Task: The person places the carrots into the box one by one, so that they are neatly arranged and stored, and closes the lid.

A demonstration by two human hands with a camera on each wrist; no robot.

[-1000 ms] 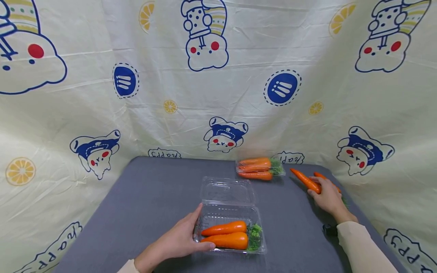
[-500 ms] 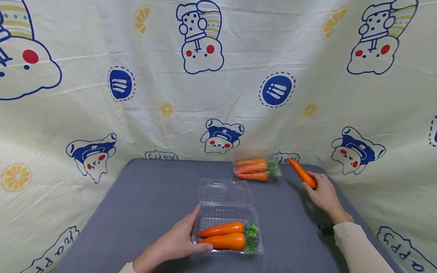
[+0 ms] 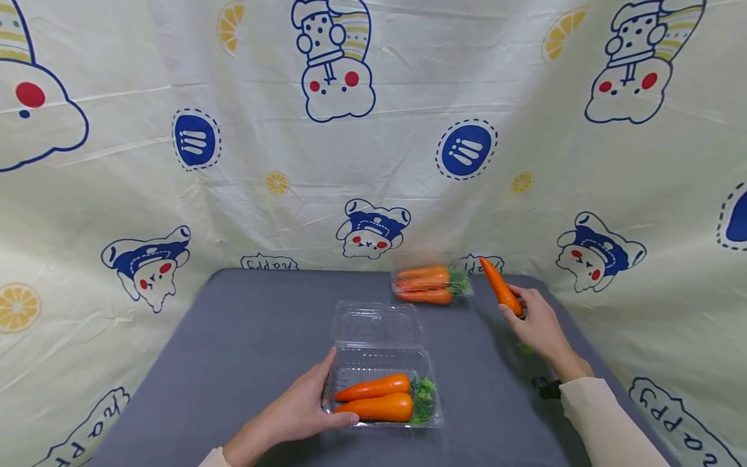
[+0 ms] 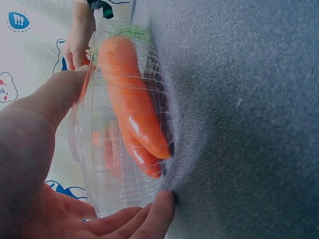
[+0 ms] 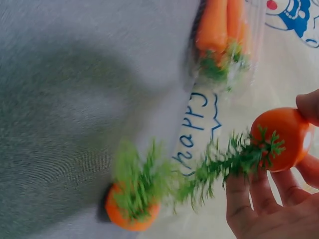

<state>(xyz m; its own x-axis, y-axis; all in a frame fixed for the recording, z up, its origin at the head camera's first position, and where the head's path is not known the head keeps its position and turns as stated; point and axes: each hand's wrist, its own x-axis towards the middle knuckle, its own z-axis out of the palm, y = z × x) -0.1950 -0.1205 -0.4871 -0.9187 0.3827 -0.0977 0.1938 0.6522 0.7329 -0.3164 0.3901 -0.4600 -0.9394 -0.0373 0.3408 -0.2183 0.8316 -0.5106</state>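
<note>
Near the front of the table, my left hand [image 3: 294,408] holds the left side of a clear plastic clamshell box [image 3: 373,358], thumb at the near rim and fingers along the far side. Its lid [image 3: 378,324] is folded back. Two carrots [image 3: 379,408] with green tops lie in its near half. To the right, my right hand [image 3: 543,327] grips a carrot [image 3: 497,282] by its thick end, tip pointing up and away. The green leaves [image 5: 234,159] of the held carrot hang down in the right wrist view. Another carrot [image 5: 119,211] lies on the table there, hidden in the head view.
At the back of the grey table [image 3: 274,324] stands a second clear box [image 3: 461,282] packed with several carrots. A printed cloth [image 3: 245,149] hangs behind the table and down its sides. A black band [image 3: 546,388] circles the right wrist.
My right hand has lifted one carrot from beside another and carried it up and slightly left. The left hand stays on the box. The head view has shifted a little.
</note>
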